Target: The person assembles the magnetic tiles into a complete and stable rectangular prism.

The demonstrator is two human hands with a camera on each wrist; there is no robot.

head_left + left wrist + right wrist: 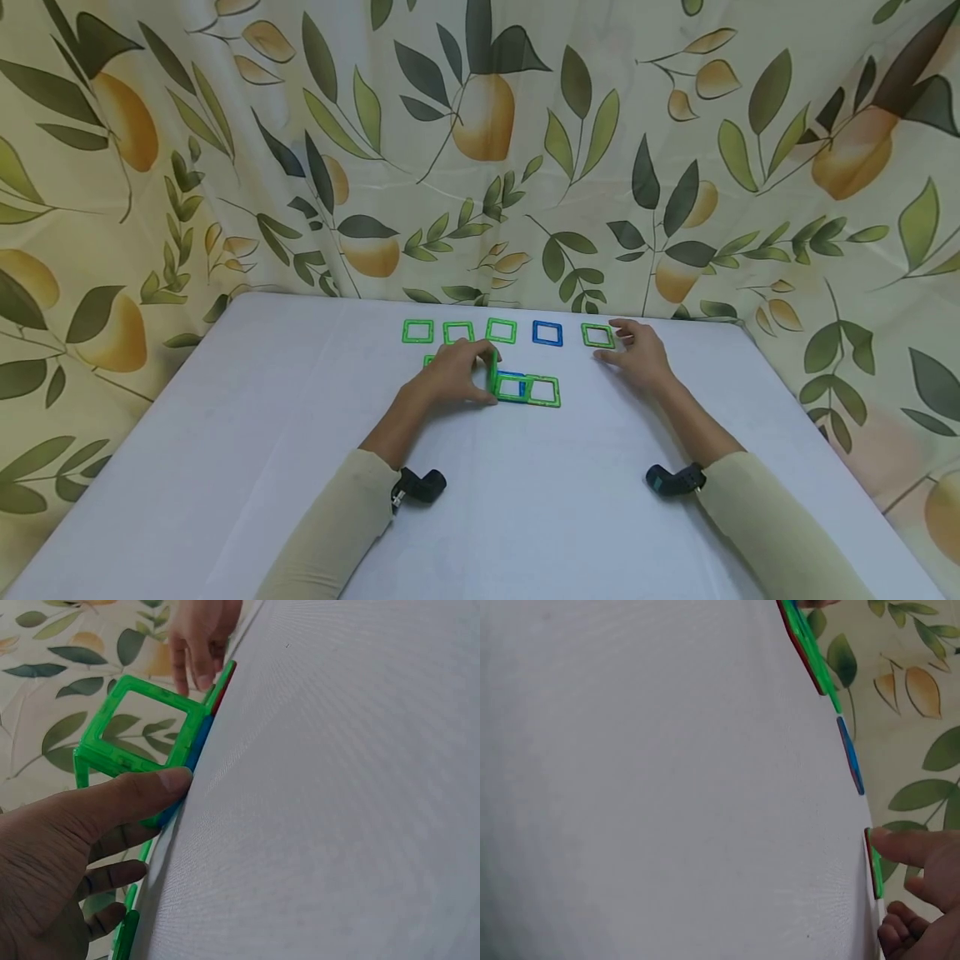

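Thumb and fingers of my left hand (450, 372) pinch an upright green square magnetic tile (127, 759), joined to other tiles. Beside it, a flat green tile (543, 391) extends to the right, with red showing beneath it in the left wrist view. A blue tile (199, 742) lies under the nearer green frame (196, 720). My right hand (643, 357) is at a flat green tile (597, 336) at the right end of the back row. Its thumb (900, 844) is against or very near that tile, with the other fingers apart from it.
Along the back of the white table (225, 450) lie a blue square tile (547, 333) and green ones, including a far-left tile (417, 331) and a middle tile (501, 330). Another green tile is partly hidden behind my left hand. A patterned curtain (480, 208) hangs behind.
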